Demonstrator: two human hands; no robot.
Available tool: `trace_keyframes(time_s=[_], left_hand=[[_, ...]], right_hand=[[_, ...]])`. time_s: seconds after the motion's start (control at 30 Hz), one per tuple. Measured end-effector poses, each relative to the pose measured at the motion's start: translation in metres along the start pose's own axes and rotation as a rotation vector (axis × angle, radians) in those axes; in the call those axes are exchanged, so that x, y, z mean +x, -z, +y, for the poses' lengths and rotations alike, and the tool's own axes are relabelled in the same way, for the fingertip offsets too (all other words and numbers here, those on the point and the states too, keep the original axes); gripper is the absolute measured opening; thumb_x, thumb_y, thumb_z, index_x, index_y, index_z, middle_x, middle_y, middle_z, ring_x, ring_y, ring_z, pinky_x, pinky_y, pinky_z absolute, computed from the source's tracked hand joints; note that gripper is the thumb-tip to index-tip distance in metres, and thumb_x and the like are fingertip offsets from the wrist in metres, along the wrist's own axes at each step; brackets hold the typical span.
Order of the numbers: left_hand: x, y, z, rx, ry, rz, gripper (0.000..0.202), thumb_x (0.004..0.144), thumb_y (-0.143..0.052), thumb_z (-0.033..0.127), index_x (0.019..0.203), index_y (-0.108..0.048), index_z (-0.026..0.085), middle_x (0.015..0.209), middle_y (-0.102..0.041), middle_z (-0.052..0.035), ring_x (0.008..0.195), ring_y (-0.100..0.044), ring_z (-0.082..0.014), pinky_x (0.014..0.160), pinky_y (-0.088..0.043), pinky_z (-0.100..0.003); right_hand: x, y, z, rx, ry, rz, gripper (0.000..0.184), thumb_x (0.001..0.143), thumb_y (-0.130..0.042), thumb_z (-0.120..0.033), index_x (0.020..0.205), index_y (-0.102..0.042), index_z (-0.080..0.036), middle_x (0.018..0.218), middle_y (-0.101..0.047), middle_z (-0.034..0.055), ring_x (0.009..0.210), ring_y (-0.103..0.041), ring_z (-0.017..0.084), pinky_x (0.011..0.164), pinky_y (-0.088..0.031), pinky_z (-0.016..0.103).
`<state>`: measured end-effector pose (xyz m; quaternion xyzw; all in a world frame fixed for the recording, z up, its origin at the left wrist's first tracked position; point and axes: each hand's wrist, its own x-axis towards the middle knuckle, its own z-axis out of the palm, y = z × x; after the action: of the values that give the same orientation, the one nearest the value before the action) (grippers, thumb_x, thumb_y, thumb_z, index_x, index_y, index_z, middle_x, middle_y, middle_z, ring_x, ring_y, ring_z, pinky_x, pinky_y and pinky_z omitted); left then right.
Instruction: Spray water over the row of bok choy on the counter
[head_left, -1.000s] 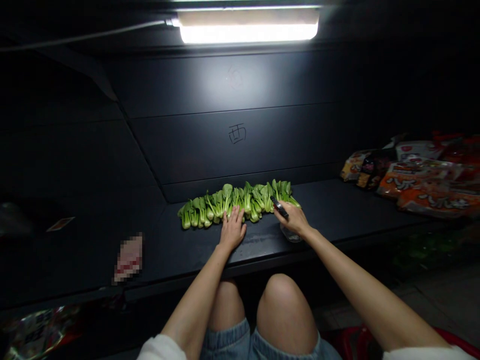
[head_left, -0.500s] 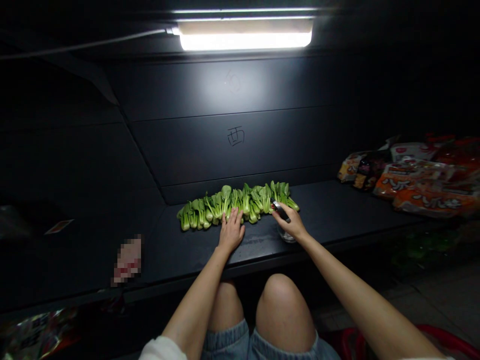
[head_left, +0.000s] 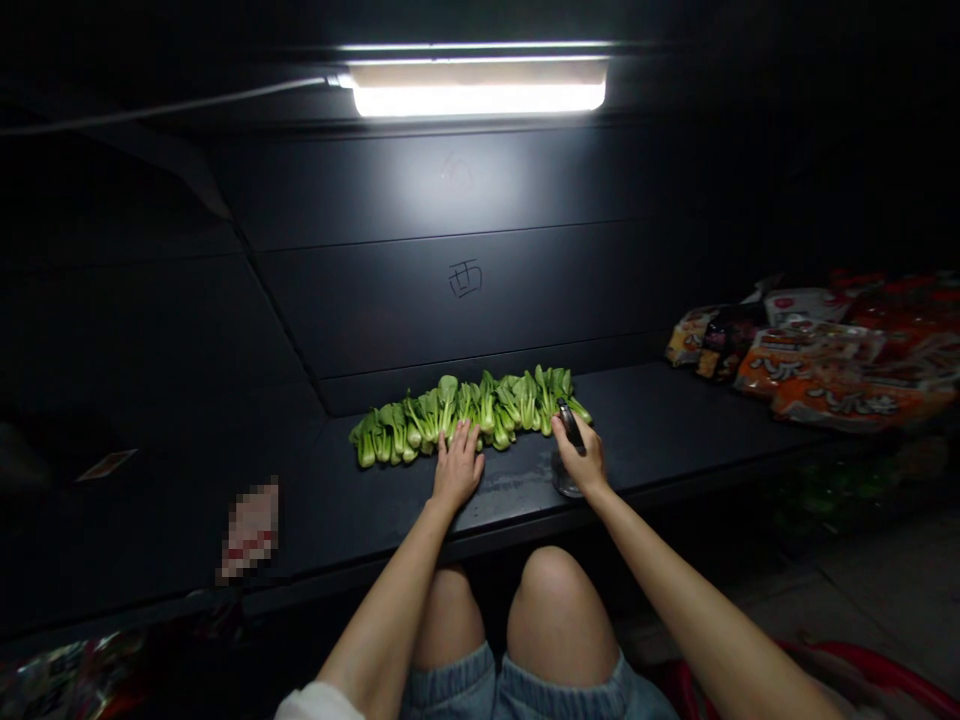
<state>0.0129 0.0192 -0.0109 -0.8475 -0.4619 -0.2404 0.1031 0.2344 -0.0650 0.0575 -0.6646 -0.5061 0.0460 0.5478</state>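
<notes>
A row of small green bok choy lies along the back of a dark shelf. My left hand rests flat on the shelf, fingers stretched out, fingertips touching the stems in the middle of the row. My right hand is closed around a clear spray bottle with a dark nozzle that points at the right end of the greens. The shelf surface between my hands looks wet.
A strip light glows above the dark back panel, which bears a chalk mark. Packaged foods pile up on the shelf's right end. A small tag and a blurred label lie at the left. My knees are below the shelf edge.
The view has drifted slightly. My right hand with the bottle has turned so the nozzle points more at the greens. My left hand stays on the stems.
</notes>
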Motion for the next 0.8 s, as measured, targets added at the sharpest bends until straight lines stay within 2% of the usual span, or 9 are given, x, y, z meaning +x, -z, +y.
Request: trace_keyframes(time_s=[0.3,0.57,0.8], left_hand=[[0.011,0.010,0.008,-0.055,0.056,0.030,0.056,0.093,-0.039,0.027,0.148,-0.034,0.018,0.157,-0.033,-0.0119,0.148,-0.025,-0.0262,0.118,-0.019,-0.059],[0.014,0.020,0.006,-0.033,0.051,0.056,0.054,0.095,-0.039,0.029,0.148,-0.035,0.019,0.158,-0.033,-0.0110,0.147,-0.025,-0.0256,0.119,-0.018,-0.057],[0.013,0.021,0.004,-0.047,0.076,0.040,0.053,0.095,-0.039,0.029,0.147,-0.037,0.018,0.157,-0.033,-0.0118,0.147,-0.026,-0.0257,0.119,-0.018,-0.058]], right_hand=[[-0.002,-0.004,-0.004,-0.071,0.017,0.027,0.045,0.089,-0.040,-0.061,0.072,-0.059,-0.023,0.072,-0.068,0.0083,0.069,-0.063,0.023,0.064,-0.041,0.030],[-0.004,-0.002,-0.012,-0.106,0.075,-0.105,0.044,0.090,-0.040,-0.059,0.070,-0.056,-0.023,0.072,-0.068,0.0071,0.070,-0.064,0.021,0.062,-0.040,0.028],[-0.005,-0.007,-0.016,-0.089,0.076,-0.137,0.045,0.089,-0.040,-0.060,0.069,-0.056,-0.023,0.070,-0.067,0.0067,0.068,-0.064,0.022,0.061,-0.041,0.028]])
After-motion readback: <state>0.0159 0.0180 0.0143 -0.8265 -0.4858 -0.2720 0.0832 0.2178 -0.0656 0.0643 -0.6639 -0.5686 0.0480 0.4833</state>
